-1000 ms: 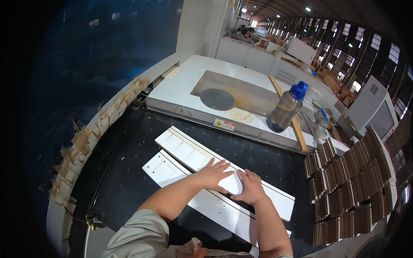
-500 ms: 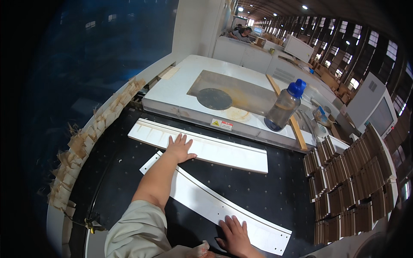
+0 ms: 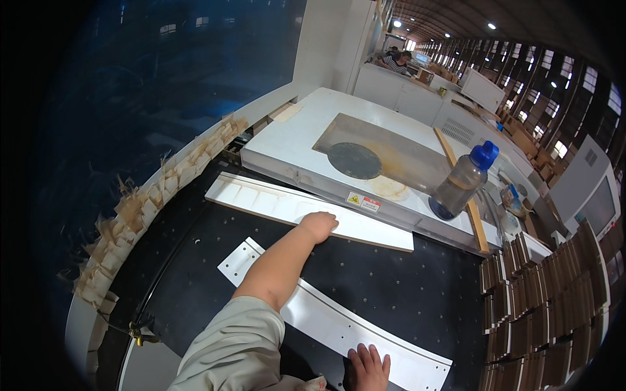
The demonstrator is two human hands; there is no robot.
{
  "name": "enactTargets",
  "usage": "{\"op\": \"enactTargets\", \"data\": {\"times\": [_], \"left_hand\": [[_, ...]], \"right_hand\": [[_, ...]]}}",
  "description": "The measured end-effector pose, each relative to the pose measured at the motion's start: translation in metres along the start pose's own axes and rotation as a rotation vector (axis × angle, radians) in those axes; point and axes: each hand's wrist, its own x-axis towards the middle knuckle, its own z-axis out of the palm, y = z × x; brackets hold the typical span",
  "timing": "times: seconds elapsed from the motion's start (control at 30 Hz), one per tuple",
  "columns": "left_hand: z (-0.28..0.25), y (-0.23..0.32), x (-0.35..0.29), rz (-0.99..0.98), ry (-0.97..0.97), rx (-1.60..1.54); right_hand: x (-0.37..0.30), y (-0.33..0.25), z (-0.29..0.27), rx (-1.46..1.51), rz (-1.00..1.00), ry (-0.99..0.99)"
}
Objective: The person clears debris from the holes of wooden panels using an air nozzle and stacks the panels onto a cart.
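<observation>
Two long, curved white panels lie on a black perforated tabletop. My left hand (image 3: 319, 227) is on the far panel (image 3: 261, 201), right of its middle, with the fingers curled down at its grooved far edge. The far panel sits close along the front of a white machine bed. The near panel (image 3: 323, 313) slants from upper left to lower right, with small holes at both ends and a groove along its far edge. My left forearm crosses above it. At its lower right, my right hand (image 3: 370, 370) rests with fingers stretched out; its wrist is cut off by the frame.
On the white machine bed (image 3: 293, 146) stands a blue-capped water bottle (image 3: 462, 182) beside a wooden strip (image 3: 478, 225). Stacked brown-edged boards (image 3: 541, 300) rise at the right. Ragged paper-like flaps (image 3: 156, 189) line the left. A person (image 3: 396, 62) sits far back.
My left hand has slid right along the far panel, and its spread fingers have curled. The far panel has shifted away from me, nearer the machine bed. The whole view has swung slightly left.
</observation>
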Motion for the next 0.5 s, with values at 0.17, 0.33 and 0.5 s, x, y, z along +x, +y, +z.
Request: {"op": "enactTargets", "data": {"times": [0.17, 0.33, 0.5], "left_hand": [[0.003, -0.047, 0.01, 0.017, 0.082, 0.063], [-0.011, -0.066, 0.001, -0.007, 0.039, 0.109], [-0.015, -0.077, -0.013, -0.039, 0.041, 0.157]], "right_hand": [[-0.001, 0.003, 0.005, 0.002, -0.006, -0.01], [-0.003, 0.005, 0.009, -0.004, 0.029, 0.018], [-0.005, 0.004, 0.005, -0.003, 0.029, 0.047]]}}
